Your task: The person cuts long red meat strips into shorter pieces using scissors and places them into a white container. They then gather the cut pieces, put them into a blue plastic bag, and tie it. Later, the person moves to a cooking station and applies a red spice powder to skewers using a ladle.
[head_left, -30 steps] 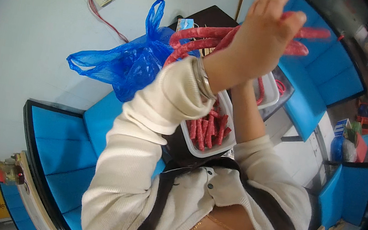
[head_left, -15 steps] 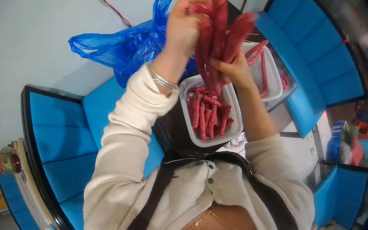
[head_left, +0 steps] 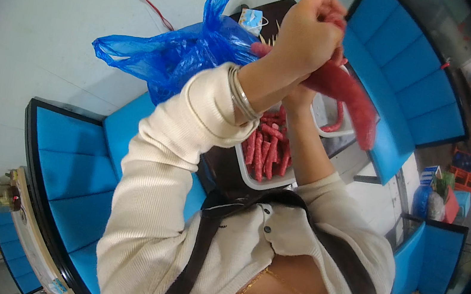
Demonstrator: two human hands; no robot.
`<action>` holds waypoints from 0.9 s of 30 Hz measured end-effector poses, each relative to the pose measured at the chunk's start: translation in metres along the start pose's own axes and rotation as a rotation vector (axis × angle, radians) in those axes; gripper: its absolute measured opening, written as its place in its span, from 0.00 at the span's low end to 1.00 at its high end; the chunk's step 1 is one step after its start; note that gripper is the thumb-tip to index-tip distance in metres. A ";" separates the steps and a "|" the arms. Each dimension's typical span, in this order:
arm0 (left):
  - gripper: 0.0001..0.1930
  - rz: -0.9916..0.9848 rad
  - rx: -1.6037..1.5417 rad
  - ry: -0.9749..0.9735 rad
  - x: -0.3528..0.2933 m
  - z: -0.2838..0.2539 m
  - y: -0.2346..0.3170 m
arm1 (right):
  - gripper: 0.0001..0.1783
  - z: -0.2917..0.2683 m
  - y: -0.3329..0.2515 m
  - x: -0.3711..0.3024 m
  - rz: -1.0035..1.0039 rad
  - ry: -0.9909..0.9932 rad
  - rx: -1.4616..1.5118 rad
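Far left, the blue plastic bag (head_left: 182, 73) slumps with its handles splayed, right up against the far end of the action, and 1 end of the red sausage (head_left: 345, 96) pokes out over it, left of the wrist. A bare dark strip of the bench (head_left: 222, 166) runs down the left side of the near white tub (head_left: 243, 161), and inside that tub lie the short sausage pieces (head_left: 261, 154), heaped at odd angles.

Up at the centre, the left hand (head_left: 317, 35) is raised high, its fingers curled tight, apparently on the sausage; red shows just beside them. Tucked below it, the right hand (head_left: 300, 96) is half covered by the left wrist, so I can't tell how firmly it grips, if at all! The thick end of the sausage swings clear on the right, blurred, crossing in front of the far white tub (head_left: 343, 132) with its own red length (head_left: 331, 126) inside.

Here's the danger: with the 2 forearms crossing above the near tub, a slick skin or a loose grip could drop that heavy end past the rims. A wide swing left could snag the bag. Room looks tight between the 2 tubs; the free air is above them and to the right, towards the blue seat (head_left: 389, 147).
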State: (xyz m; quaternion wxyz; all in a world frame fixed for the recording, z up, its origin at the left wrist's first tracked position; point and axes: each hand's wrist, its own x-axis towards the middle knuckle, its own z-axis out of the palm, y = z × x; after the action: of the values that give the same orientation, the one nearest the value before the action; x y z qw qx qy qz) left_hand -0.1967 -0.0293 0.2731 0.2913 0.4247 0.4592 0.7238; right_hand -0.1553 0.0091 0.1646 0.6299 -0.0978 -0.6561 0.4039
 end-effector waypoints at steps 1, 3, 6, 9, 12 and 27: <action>0.24 0.021 0.046 -0.055 0.003 0.003 0.005 | 0.42 0.003 -0.001 0.002 0.038 0.004 0.066; 0.17 0.068 -0.047 -0.108 0.015 0.020 0.014 | 0.38 0.006 -0.003 0.007 0.099 0.089 0.076; 0.16 0.019 -0.184 -0.248 0.026 0.020 0.029 | 0.37 0.003 -0.003 0.024 0.021 0.149 0.314; 0.19 0.381 0.324 -0.120 0.033 0.032 0.026 | 0.39 0.002 0.000 0.027 -0.077 0.131 0.147; 0.19 0.174 -0.193 -0.218 0.028 0.031 0.034 | 0.40 0.007 0.002 0.021 0.055 0.163 0.099; 0.57 0.200 0.176 -0.332 -0.016 -0.073 -0.072 | 0.33 0.012 -0.010 0.056 0.504 -0.135 0.287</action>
State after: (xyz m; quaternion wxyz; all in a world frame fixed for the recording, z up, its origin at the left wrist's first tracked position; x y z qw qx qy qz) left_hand -0.2516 -0.0434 0.1865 0.2514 0.6056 0.4219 0.6262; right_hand -0.1729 0.0328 0.2143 0.4721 -0.1404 -0.5876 0.6420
